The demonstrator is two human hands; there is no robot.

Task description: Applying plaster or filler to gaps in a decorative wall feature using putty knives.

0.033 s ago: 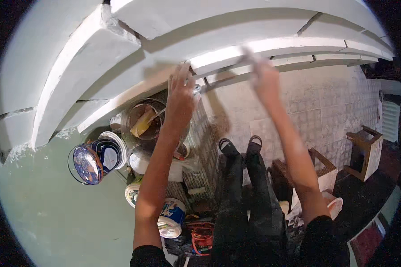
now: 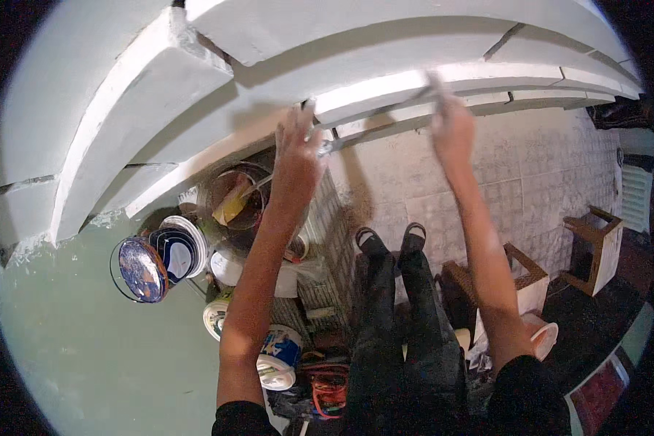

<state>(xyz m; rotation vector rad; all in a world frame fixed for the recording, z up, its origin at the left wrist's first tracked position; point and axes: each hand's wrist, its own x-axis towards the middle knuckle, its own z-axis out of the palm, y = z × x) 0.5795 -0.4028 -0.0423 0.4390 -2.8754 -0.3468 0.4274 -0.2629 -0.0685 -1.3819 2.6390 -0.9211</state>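
My left hand (image 2: pixel 298 152) is raised at the white ledge (image 2: pixel 363 94) of the stepped ceiling moulding, fingers bent near its edge, with a small silvery piece beside them that I cannot make out. My right hand (image 2: pixel 452 131), blurred by motion, is closed on a long, thin, greyish tool (image 2: pixel 385 116) that appears to stretch along the ledge toward my left hand. Below my left hand stands a round container (image 2: pixel 221 189) with a yellow object (image 2: pixel 229 209) and a pale stick in it.
Several paint buckets (image 2: pixel 182 251) cluster below left, beside red cables (image 2: pixel 330 389). My sandalled feet (image 2: pixel 374 243) show below. Wooden box frames (image 2: pixel 592 251) stand at right on dark ground, near a pale tiled surface (image 2: pixel 501 196). A pale green wall (image 2: pixel 102 341) fills the lower left.
My right hand has shifted a little to the right along the ledge, with the tool. My left hand has moved only slightly.
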